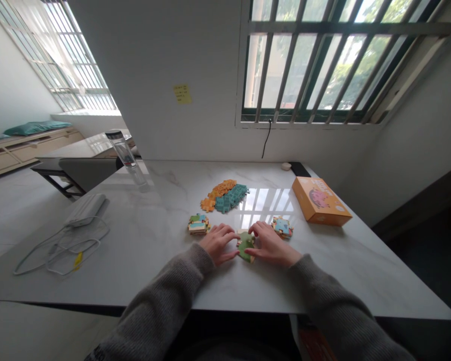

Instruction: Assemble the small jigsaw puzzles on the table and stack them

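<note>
Green and cream jigsaw puzzle pieces (245, 243) lie on the white table in front of me, between my hands. My left hand (218, 244) grips their left side, with thumb and index finger at the edge. From the other side my right hand (272, 245) has its thumb over the green part and its fingers at the upper right edge. Just beyond my left hand sits a small stack of puzzle pieces (198, 224). Another stack of puzzle pieces (282, 226) is close behind my right hand. Farther back are heaps of orange pieces (221, 189) and teal pieces (231, 198).
An orange box (320, 201) stands at the right, near a black flat object (299, 169). On the left are a clear bottle (122, 149), a white device (85, 209) and its looped cable (60, 265). The white table (146, 271) ends close to my body.
</note>
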Action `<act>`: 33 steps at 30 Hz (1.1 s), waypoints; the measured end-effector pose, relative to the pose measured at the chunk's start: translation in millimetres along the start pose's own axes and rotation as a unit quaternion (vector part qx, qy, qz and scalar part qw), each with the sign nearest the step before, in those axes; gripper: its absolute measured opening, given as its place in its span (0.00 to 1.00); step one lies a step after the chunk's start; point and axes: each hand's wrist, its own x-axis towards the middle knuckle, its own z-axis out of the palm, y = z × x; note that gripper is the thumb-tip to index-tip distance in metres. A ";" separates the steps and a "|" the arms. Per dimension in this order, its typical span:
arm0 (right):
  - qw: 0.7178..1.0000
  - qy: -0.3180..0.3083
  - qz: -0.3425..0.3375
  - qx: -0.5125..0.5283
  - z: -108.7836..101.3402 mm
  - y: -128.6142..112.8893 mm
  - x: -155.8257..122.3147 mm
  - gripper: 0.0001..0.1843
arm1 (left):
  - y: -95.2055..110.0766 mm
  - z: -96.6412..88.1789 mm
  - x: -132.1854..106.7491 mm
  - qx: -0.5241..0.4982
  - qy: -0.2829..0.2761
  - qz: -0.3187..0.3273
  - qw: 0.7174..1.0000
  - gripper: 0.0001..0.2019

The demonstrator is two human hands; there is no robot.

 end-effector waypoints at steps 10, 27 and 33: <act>0.999 -0.047 -0.012 -0.011 -5.0 1.9 -5.2 0.22 | 13.9 9.9 13.9 -0.028 -0.090 -0.023 0.995 0.27; 0.975 -0.027 0.055 0.215 0.9 -0.1 -2.9 0.06 | 11.3 12.8 7.9 0.020 -0.081 0.025 0.996 0.22; 0.997 -0.053 0.022 0.043 -6.4 11.0 -6.7 0.15 | 8.7 11.0 5.0 -0.006 -0.106 0.020 0.994 0.32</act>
